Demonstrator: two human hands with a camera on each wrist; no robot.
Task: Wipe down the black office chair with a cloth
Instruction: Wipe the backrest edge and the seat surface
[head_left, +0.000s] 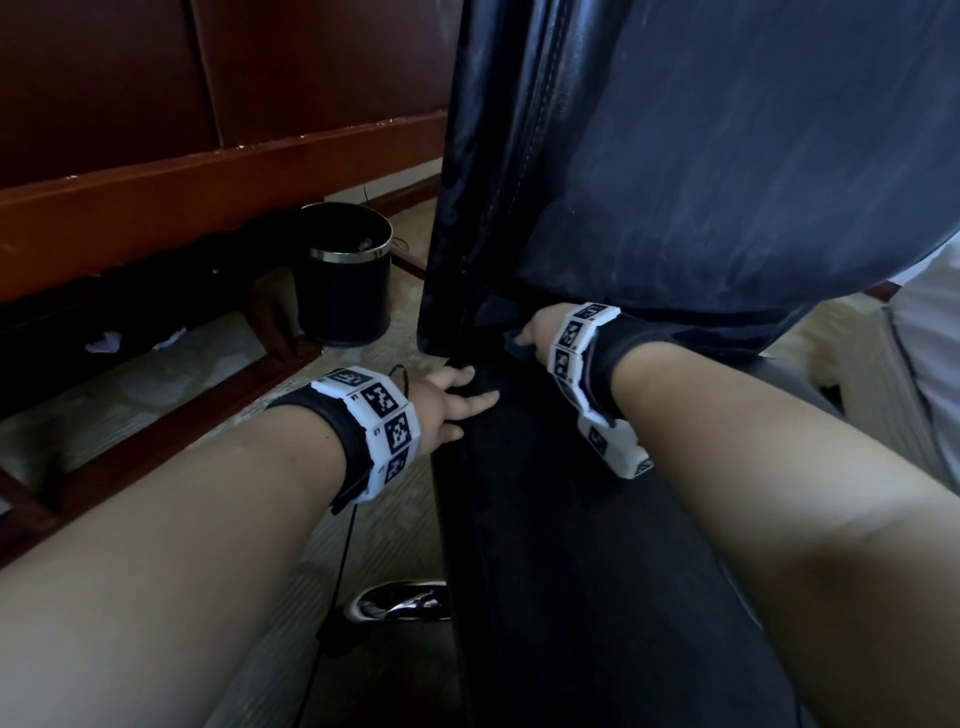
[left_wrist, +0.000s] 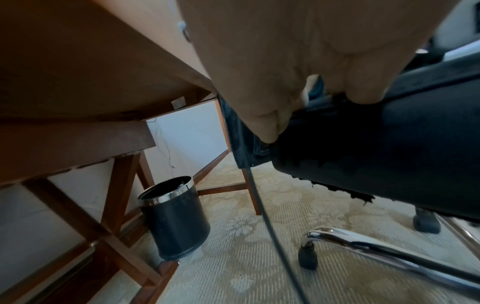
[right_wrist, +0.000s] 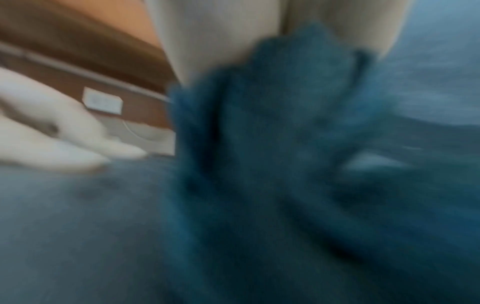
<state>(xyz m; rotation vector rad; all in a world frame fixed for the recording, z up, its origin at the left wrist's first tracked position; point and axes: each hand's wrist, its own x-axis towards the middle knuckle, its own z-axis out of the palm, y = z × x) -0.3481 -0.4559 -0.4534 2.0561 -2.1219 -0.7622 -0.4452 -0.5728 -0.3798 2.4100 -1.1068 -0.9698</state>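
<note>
At the far left stands one dark wooden bench (head_left: 156, 192) with crossed leg braces, and on the carpet beneath it lie two scraps of white paper (head_left: 104, 343). Just right of them sits one black waste bin (head_left: 345, 283) with a chrome rim, close to the chair but apart from it. Next comes the left hand (head_left: 457, 400), its fingers curled over the left edge of the seat and gripping the padding; from the left wrist view the fingertips (left_wrist: 267, 131) press into that edge. One black office chair (head_left: 675, 156) fills the middle and right, backrest upright, with a chrome base leg (left_wrist: 363, 244) and two casters in sight below. The right hand (head_left: 535, 332) is down in the crease where seat meets backrest, clamped around one blue cloth (right_wrist: 272, 123), which is bunched against the upholstery; that view is blurred.
</note>
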